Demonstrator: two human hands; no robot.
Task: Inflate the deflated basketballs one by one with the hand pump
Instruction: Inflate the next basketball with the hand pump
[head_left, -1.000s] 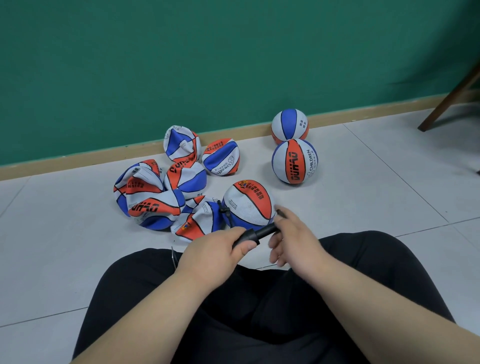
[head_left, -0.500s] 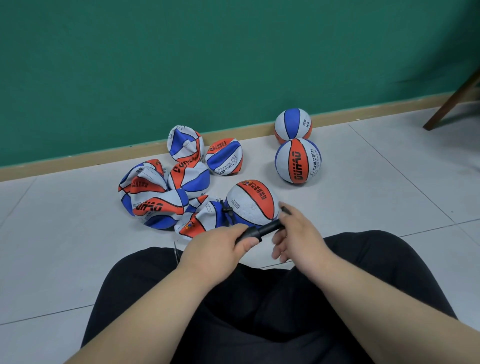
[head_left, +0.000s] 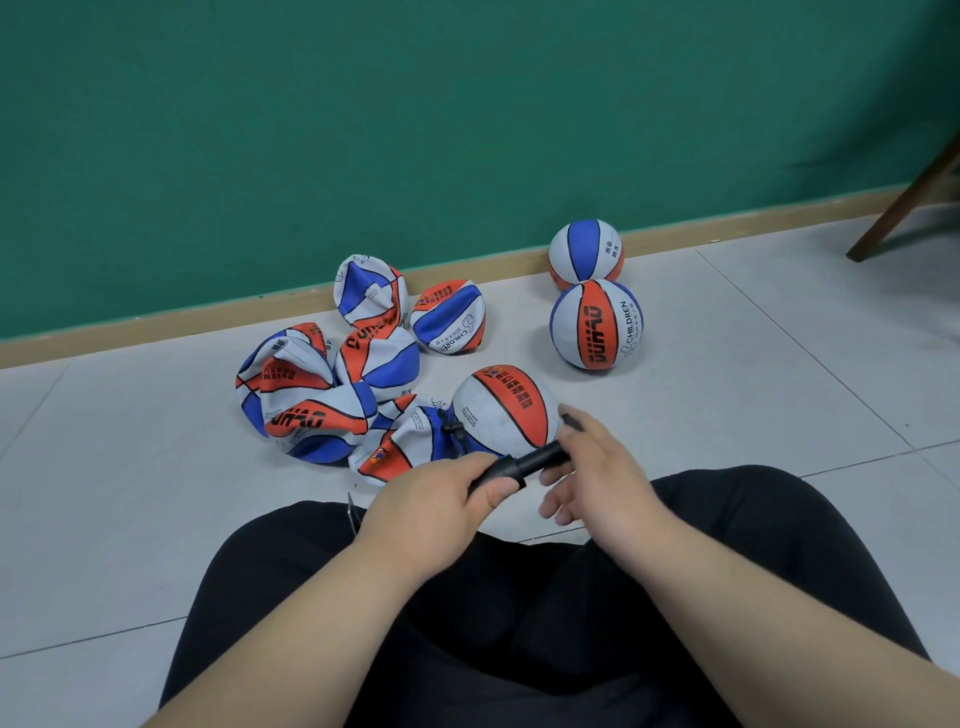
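Black plastic pump (head_left: 524, 464), prob. light & stiff, sits over your lap beside the rounded ball (head_left: 501, 410): L hand (head_left: 441, 499) wraps the barrel, R hand (head_left: 602, 478) curls on the handle end; take hold there.

Left forearm (head_left: 291, 639) and right forearm (head_left: 779, 613), both bare, angle in from the bottom corners and converge at centre over my lap. Left hand (head_left: 441, 499): knuckles up, fingers wrapped round the near end of the pump (head_left: 524, 462), thumb tip laid along its side. Right hand (head_left: 602, 473): just beside it, palm facing left, gripping the pump's far end; lower fingers hang loose and splayed, holding nothing. Hands close, not touching. Wrists roughly straight.
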